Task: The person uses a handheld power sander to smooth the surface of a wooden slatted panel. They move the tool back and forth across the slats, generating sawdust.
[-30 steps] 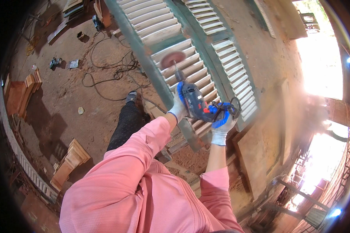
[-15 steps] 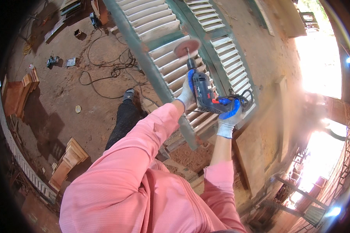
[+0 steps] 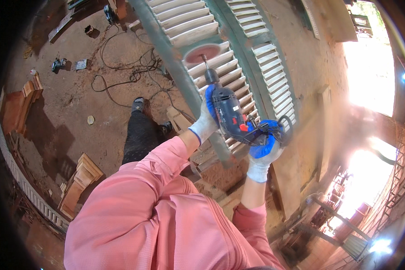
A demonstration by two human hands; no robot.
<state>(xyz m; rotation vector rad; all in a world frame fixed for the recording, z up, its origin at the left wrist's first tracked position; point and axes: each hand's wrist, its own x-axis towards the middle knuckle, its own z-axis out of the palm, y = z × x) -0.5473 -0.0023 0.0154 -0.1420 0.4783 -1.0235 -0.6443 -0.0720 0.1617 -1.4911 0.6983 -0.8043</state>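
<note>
Blue drill (image 3: 231, 114), one, gripped by my left hand (image 3: 205, 123) and right hand (image 3: 263, 150), fingers closed on it; its one red disc (image 3: 202, 53) meets two louvred shutters (image 3: 211, 54). Cables (image 3: 126, 67) litter the floor (image 3: 67, 112).

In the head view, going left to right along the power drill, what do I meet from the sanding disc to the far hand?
Sanding disc against the louvred shutter → left hand round the blue drill body → right hand on the rear grip.
</note>
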